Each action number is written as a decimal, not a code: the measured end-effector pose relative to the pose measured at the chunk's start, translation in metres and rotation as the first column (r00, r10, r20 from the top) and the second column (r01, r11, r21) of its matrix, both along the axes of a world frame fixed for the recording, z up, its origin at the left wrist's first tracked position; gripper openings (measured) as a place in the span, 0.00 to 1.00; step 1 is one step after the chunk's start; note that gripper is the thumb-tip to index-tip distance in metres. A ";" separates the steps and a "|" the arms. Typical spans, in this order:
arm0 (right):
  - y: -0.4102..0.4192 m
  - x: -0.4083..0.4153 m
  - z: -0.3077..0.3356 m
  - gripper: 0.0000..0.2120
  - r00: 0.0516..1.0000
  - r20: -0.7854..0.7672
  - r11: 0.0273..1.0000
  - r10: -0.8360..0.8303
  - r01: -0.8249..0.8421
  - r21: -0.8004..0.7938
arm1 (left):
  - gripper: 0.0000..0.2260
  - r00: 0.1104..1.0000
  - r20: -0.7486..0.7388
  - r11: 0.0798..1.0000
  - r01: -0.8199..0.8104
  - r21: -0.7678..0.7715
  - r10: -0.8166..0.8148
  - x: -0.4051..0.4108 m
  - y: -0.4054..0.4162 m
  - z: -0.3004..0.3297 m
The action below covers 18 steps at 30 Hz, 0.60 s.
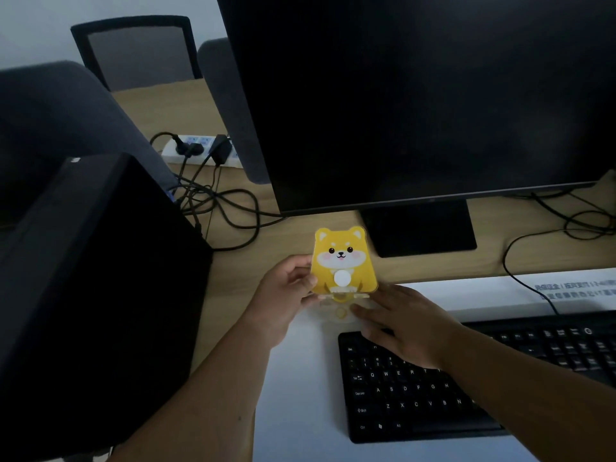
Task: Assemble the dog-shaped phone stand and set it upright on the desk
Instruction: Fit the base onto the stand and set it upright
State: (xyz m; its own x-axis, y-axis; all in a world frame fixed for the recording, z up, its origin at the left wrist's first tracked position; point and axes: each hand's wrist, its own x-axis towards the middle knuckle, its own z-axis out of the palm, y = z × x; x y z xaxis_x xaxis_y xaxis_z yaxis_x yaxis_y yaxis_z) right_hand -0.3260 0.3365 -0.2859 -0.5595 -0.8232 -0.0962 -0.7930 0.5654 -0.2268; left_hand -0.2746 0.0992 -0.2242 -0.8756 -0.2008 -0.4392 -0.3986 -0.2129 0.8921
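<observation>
The yellow dog-shaped panel [341,258] of the phone stand stands upright in the middle of the desk, face toward me, with a white disc on its belly. Its lower edge meets a clear base piece [340,306] lying flat on the white mat. My left hand [286,295] pinches the panel's left edge between thumb and fingers. My right hand [400,325] lies flat, fingers spread, pressing on the right part of the clear base. Whether the panel sits in the base's slot is hidden by glare and fingers.
A black monitor [416,95] and its foot [420,228] stand just behind the stand. A black keyboard [416,395] lies under my right wrist. A dark computer tower [93,295] fills the left, with a power strip [200,150] and tangled cables behind it.
</observation>
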 end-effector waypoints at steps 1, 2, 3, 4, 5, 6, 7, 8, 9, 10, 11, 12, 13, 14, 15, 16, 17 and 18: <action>0.000 0.000 0.001 0.31 1.000 -0.003 1.000 0.000 0.000 0.000 | 0.13 1.000 -0.004 1.000 -0.007 -0.008 0.007 -0.001 0.000 0.000; 0.000 0.000 0.002 0.31 1.000 -0.007 1.000 0.000 0.000 0.000 | 0.13 1.000 -0.008 1.000 -0.015 -0.013 0.015 -0.001 0.001 0.001; 0.000 0.000 0.002 0.31 1.000 -0.019 1.000 -0.002 0.002 0.001 | 0.13 1.000 -0.013 1.000 -0.026 -0.018 0.026 -0.002 0.002 0.002; 0.000 0.000 0.002 0.32 0.999 -0.034 1.000 -0.004 0.005 0.008 | 0.13 0.999 -0.020 0.999 -0.038 -0.020 0.038 -0.003 0.003 0.002; 0.000 0.000 0.002 0.32 0.999 -0.047 1.000 -0.007 0.008 0.018 | 0.13 0.998 -0.028 0.999 -0.050 -0.022 0.049 -0.004 0.004 0.001; 0.000 0.000 0.002 0.32 0.999 -0.045 1.000 -0.009 0.010 0.028 | 0.13 0.998 -0.036 0.998 -0.058 -0.020 0.057 -0.004 0.005 0.002; 0.000 0.000 0.003 0.32 0.999 -0.039 0.999 -0.011 0.012 0.032 | 0.13 0.997 -0.040 0.998 -0.062 -0.017 0.061 -0.004 0.005 0.001; 0.000 0.000 0.002 0.32 0.999 -0.035 0.999 -0.010 0.011 0.035 | 0.13 0.997 -0.043 0.998 -0.060 -0.016 0.059 -0.003 0.006 0.000; 0.000 0.000 0.002 0.32 0.999 -0.040 0.999 -0.011 0.013 0.036 | 0.13 0.998 -0.040 0.998 -0.052 -0.024 0.051 -0.003 0.004 -0.001; 0.000 0.000 0.002 0.31 0.999 -0.042 0.999 -0.013 0.015 0.040 | 0.13 0.999 -0.033 0.999 -0.037 -0.036 0.036 -0.003 0.003 -0.001; 0.000 0.001 0.003 0.31 0.999 -0.042 0.999 -0.017 0.018 0.041 | 0.14 1.000 -0.026 0.998 -0.010 -0.060 0.008 -0.004 0.000 0.000; 0.000 0.001 0.004 0.31 0.999 -0.041 0.999 -0.018 0.020 0.041 | 0.14 0.999 -0.026 0.995 0.027 -0.095 -0.030 -0.006 -0.002 0.002; 0.000 0.001 0.005 0.31 0.999 -0.046 0.999 -0.018 0.020 0.040 | 0.15 0.997 -0.028 0.986 0.072 -0.152 -0.077 -0.009 -0.005 0.004; 0.000 0.001 0.005 0.31 0.999 -0.048 0.999 -0.018 0.020 0.042 | 0.16 0.991 -0.032 0.969 0.118 -0.218 -0.128 -0.013 -0.008 0.007; 0.000 0.001 0.005 0.31 0.999 -0.049 0.999 -0.019 0.021 0.044 | 0.17 0.983 -0.035 0.944 0.160 -0.290 -0.178 -0.018 -0.011 0.011; 0.000 0.001 0.005 0.31 0.999 -0.042 0.999 -0.019 0.021 0.049 | 0.17 0.975 -0.032 0.915 0.195 -0.353 -0.221 -0.022 -0.013 0.015; 0.000 0.001 0.005 0.31 0.999 -0.036 0.999 -0.018 0.020 0.051 | 0.16 0.968 -0.018 0.885 0.220 -0.410 -0.249 -0.027 -0.015 0.019; 0.000 0.001 0.004 0.31 1.000 -0.024 0.998 -0.016 0.017 0.053 | 0.15 0.964 0.000 0.865 0.237 -0.443 -0.264 -0.031 -0.016 0.023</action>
State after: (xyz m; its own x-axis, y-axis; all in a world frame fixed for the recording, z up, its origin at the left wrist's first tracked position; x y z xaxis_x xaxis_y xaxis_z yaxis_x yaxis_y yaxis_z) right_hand -0.3252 0.3363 -0.2824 -0.5755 -0.8080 -0.1261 -0.7883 0.5891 -0.1775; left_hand -0.3059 0.0831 -0.2013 -0.9435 -0.1299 -0.3047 -0.3304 0.3020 0.8942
